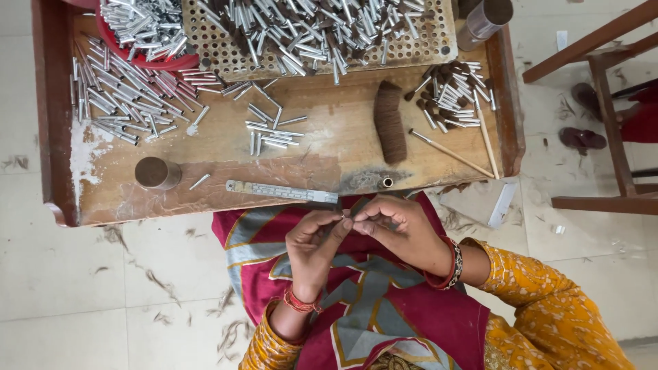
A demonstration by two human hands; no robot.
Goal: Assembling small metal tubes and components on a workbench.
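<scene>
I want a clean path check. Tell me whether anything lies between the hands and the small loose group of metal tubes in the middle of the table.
The metal ruler lies crosswise at the table's near edge, between both hands and the tubes.

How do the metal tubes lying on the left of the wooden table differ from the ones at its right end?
The left tubes are bare silver, open at the ends; the right tubes carry dark brown tufts at one end. The left tubes spread wide in a big scatter; the right tubes sit in a smaller, tighter heap. Both are slim shiny metal tubes lying flat on the wooden table.
</scene>
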